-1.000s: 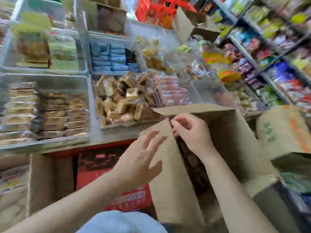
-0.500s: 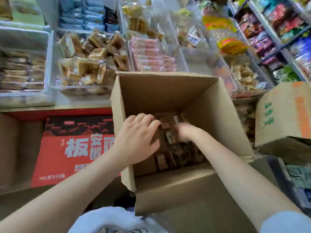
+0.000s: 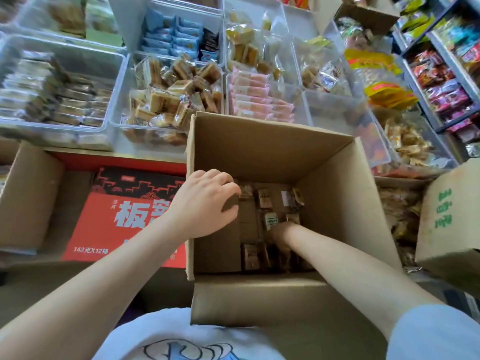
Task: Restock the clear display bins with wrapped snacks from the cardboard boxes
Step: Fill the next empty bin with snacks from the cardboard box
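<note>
From the head camera, the open cardboard box stood just below the clear bins, with brown wrapped snacks lying at its bottom. The left hand curled its fingers over the box's left wall, gripping it. The right hand reached deep among the snacks; its grasp could not be made out.

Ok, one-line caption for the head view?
Left hand grips the open cardboard box; right hand reaches among its wrapped snacks.
</note>
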A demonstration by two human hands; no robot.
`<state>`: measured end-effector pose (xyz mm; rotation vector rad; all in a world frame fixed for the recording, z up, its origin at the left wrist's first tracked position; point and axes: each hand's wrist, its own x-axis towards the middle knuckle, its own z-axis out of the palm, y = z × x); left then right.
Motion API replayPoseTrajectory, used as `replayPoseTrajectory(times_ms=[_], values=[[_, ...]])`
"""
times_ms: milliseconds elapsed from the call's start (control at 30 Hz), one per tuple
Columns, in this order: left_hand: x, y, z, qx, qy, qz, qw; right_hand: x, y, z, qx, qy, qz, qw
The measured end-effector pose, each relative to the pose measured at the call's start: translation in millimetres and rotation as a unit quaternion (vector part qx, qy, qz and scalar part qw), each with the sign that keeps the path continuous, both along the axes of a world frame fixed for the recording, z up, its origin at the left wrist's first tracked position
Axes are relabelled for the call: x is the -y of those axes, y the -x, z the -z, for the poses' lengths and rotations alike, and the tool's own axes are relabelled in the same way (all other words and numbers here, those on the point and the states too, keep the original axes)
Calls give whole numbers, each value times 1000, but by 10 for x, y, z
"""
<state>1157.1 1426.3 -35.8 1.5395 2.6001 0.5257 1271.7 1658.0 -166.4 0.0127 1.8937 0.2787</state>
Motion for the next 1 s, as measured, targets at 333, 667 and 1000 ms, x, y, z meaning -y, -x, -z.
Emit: replayPoseTrajectory(times_ms=[333,667,1000], values=[[-47,16,35,-7,-22,20,1000,-43,-42,-100,-107,23,201,973],[142,145,-225,318,-235,-84,915,20,487,-1610,-402,370,535,644],[1199,1552,-741,529,-395,-169,732,1746,1908,-2324,-403,527,479,575]])
